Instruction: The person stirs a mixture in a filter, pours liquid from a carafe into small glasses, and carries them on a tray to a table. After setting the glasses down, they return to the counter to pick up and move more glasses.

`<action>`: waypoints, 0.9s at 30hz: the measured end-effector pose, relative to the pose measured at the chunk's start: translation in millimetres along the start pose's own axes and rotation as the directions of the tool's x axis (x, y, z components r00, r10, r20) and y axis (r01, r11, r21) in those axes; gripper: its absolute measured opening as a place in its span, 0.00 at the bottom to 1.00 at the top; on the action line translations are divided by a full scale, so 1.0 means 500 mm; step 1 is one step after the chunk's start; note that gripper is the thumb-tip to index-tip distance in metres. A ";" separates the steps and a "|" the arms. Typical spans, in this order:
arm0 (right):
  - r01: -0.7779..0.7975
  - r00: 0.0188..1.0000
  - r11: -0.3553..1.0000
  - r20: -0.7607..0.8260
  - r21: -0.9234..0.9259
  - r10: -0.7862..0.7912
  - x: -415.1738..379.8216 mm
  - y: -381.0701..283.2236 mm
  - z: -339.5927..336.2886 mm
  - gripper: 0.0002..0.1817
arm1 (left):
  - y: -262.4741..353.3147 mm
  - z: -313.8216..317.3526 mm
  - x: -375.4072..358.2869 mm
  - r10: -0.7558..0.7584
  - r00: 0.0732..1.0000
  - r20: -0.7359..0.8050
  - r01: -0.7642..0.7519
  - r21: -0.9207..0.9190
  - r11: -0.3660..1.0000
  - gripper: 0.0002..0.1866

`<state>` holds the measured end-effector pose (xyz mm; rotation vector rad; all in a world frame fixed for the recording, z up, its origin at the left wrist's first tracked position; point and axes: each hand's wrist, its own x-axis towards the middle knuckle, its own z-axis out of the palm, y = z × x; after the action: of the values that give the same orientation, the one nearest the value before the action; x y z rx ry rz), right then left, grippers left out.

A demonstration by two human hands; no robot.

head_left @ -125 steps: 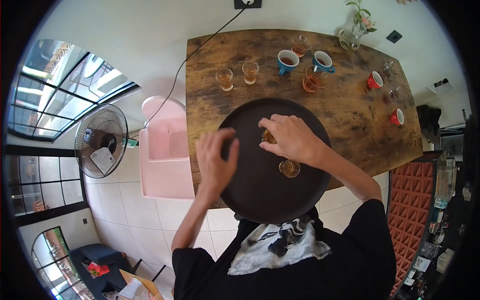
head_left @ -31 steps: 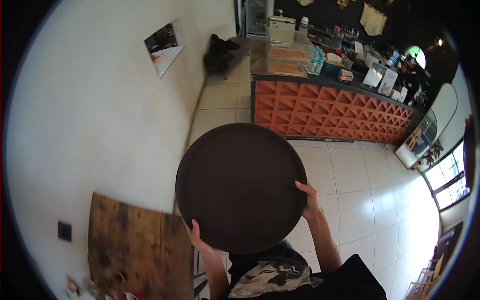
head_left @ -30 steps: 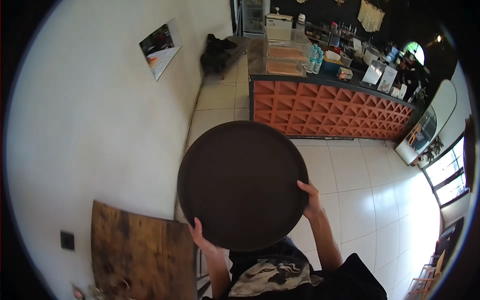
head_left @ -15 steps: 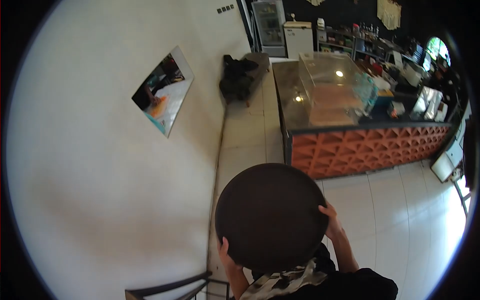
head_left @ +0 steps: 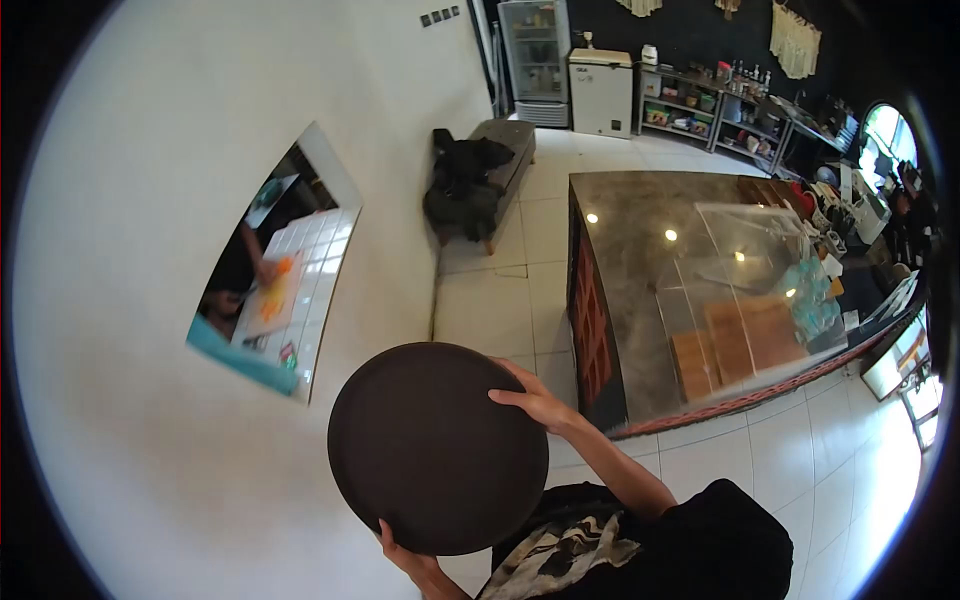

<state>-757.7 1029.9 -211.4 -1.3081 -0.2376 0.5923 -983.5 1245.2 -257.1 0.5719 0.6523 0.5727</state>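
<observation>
A large round dark brown tray (head_left: 437, 450) is held out in front of my body, its flat face towards me. My left hand (head_left: 405, 556) grips the lower rim, thumb over the edge and fingers hidden beneath. At the upper right rim, my right hand (head_left: 533, 398) clasps the tray with the thumb lying on its face. Nothing rests on the tray.
A hatch opening (head_left: 285, 260) in the white wall shows a person's hand over something orange on a tiled counter. To the right stands a bar counter (head_left: 640, 300) with a clear display case (head_left: 750, 270). Ahead are a bench (head_left: 508, 150), a chest freezer (head_left: 602, 95) and a glass-door fridge (head_left: 535, 60).
The tray has shifted left, closer to the wall, still in both hands. My right hand now sits higher on its rim. The counter and wall opening appear nearer.
</observation>
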 end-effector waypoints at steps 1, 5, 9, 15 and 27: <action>0.000 1.000 1.000 -0.027 -0.002 0.000 0.050 0.006 -0.016 0.37 | -0.010 0.025 0.071 -0.024 1.000 0.011 0.023 0.006 1.000 0.28; 0.018 0.948 0.999 -0.317 0.034 -0.006 0.221 -0.062 -0.090 0.37 | -0.026 0.206 0.359 -0.127 0.971 0.202 0.118 0.055 0.992 0.33; 0.207 0.827 0.953 -0.560 0.220 -0.050 0.323 -0.170 -0.191 0.35 | -0.096 0.461 0.601 -0.242 0.884 0.400 0.170 0.208 0.963 0.30; 0.398 0.525 0.914 -0.837 0.083 -0.152 0.434 -0.202 -0.343 0.28 | -0.260 0.797 0.796 -0.401 0.731 0.552 0.165 0.427 0.889 0.33; 0.268 0.654 0.955 -0.752 0.131 -0.080 0.942 -0.290 -0.728 0.33 | -0.476 1.116 1.130 -0.334 0.816 0.473 0.097 0.456 0.885 0.37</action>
<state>-150.1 957.9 -244.5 -1.1783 0.3798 -0.1222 -154.9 1273.4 -265.6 0.9988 0.2830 0.0238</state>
